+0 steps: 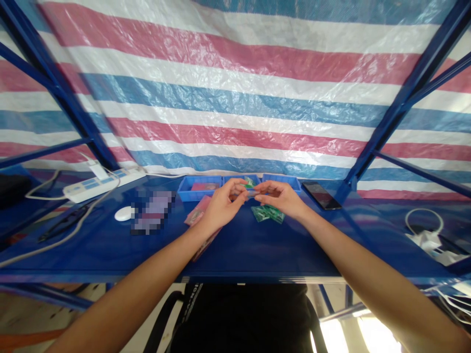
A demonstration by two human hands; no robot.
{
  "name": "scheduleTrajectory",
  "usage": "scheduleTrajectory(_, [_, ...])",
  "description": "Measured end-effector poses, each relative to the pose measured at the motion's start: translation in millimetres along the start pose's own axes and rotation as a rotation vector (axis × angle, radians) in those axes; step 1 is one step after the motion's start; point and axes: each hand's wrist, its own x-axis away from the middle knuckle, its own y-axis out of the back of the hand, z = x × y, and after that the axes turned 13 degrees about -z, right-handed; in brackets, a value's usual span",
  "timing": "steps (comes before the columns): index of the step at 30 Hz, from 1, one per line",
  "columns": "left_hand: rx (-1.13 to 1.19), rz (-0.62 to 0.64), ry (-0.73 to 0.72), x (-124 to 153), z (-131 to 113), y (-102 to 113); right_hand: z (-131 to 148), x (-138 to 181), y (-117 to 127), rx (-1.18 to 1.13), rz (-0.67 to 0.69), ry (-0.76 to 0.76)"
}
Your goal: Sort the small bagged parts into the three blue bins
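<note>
Both my hands meet over the middle of the blue table, fingers curled toward each other. Between the fingertips of my left hand (228, 200) and my right hand (280, 197) is a small clear plastic packet (251, 193), partly covered by the fingers. Green material (250, 182) shows just behind it; whether this belongs to the packet or lies in the bin is unclear. Several green packets (268, 214) lie on the table below my right hand. Pink packets (198, 211) rest beside my left wrist, and some are hidden under the forearm.
Three blue bins stand along the back: the left bin (184, 196) holds pink packets; the right bin (290, 178) is partly hidden. A phone (321, 195) lies right. Left are a white round object (124, 214), a blurred-out item (153, 212) and a power strip (105, 185) with cables.
</note>
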Motion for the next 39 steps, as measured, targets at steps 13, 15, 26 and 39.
scheduleTrajectory(13, [0.199, 0.085, 0.117, -0.1, 15.4, -7.1, -0.6, 3.5, -10.2, -0.104, -0.043, -0.098])
scheduleTrajectory(15, [0.182, 0.055, 0.096, -0.5, 15.7, -6.7, -1.2, 3.8, -11.6, -0.103, -0.032, -0.103])
scheduleTrajectory(26, [0.104, 0.045, 0.036, 0.3, 14.4, -6.3, -7.9, 5.8, -18.4, -0.163, -0.011, -0.133])
scheduleTrajectory(39, [0.084, 0.045, 0.076, 1.2, 18.8, -7.3, -15.2, 6.9, -20.2, -0.098, -0.011, -0.081])
